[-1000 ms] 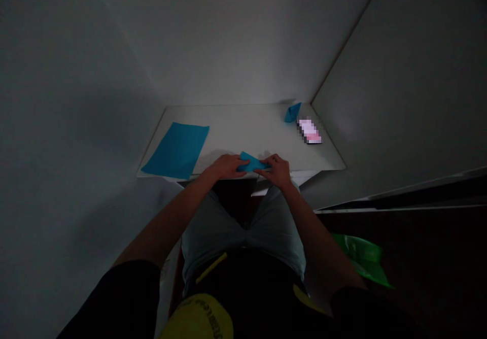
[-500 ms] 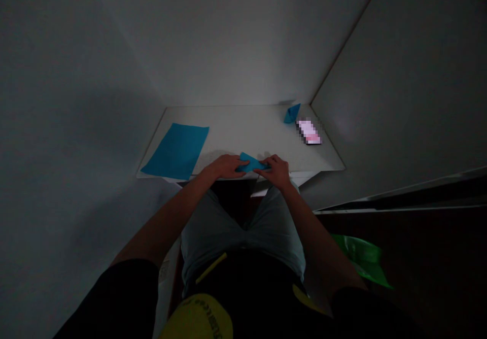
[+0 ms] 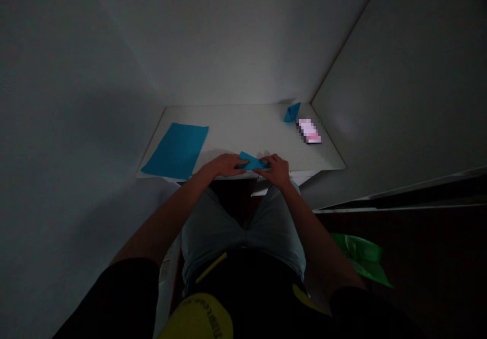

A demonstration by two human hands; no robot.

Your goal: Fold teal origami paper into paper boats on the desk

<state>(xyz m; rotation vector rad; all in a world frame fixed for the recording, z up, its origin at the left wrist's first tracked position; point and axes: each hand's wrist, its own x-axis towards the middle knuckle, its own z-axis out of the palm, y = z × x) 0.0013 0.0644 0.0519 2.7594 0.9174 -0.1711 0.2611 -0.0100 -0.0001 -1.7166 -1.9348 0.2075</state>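
A small folded piece of blue paper lies near the front edge of a white table. My left hand presses on its left end with curled fingers. My right hand pinches its right end. Both hands rest on the table top, close together. The room is dim.
A flat blue sheet lies at the table's left. A small folded blue paper shape stands at the back right corner, beside a blurred pink-and-white object. Walls close in the table on three sides. A green bag lies on the floor to the right.
Hardly anything has moved; both hands stay on the folded blue paper, with only a slight shift of the fingers.
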